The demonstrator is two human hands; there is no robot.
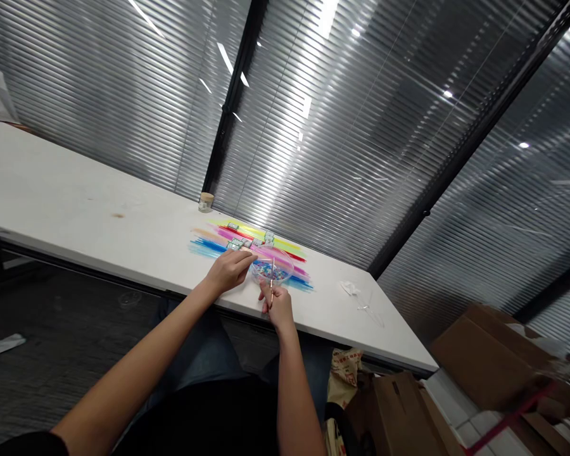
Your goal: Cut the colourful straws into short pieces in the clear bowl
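Observation:
A clear shallow bowl [281, 265] with small coloured beads in it sits on a white table [76, 202], on top of a multicoloured striped mat [209, 244]. My left hand [228, 270] rests on the table at the bowl's left side, fingers curled, its tips touching the rim. My right hand [276, 307] is closed in a pinch on a thin stick [272, 278] that points up into the bowl. Several small greenish blocks [247, 242] lie on the mat behind the bowl.
A small cork-topped jar [206, 201] stands near the table's far edge. Crumpled clear plastic [361, 296] lies to the right of the mat. Cardboard boxes [479, 354] and a printed bag [344, 373] sit on the floor at right. Window blinds run behind the table.

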